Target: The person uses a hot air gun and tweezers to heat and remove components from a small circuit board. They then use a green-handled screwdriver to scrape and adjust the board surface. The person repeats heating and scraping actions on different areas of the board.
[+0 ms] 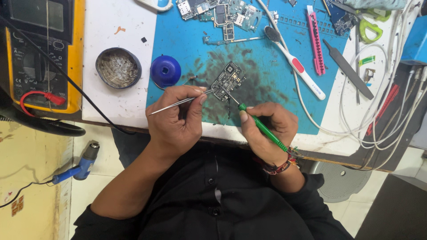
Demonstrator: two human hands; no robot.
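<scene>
Head view: left hand (pixel 175 118) pinches tweezers (pixel 178 102), grip closed on them, tips at the lower left edge of the board (pixel 228 80). Right hand (pixel 267 129) holds a green-handled iron (pixel 262 126), grip clamped round the handle, metal tip touching the board's lower edge, just beside the tweezer tips. Board lies flat on the blue mat (pixel 267 89), on a dark sooty patch near the mat's front edge (both hands rest at the tabletop's (pixel 111 98) near edge).

Left of the board: blue round cap (pixel 165 71), then a tin of wire wool (pixel 118 68) on the white tabletop. Yellow multimeter (pixel 40 53) at far left, red probe plug in it. Top of mat: more boards (pixel 220 13), stripped. Right of the board: white-red toothbrush (pixel 293 62), pink tool (pixel 315 40), grey file (pixel 348 69), white cables (pixel 378 111). On the floor, lower left: blue heat gun (pixel 80 166).
</scene>
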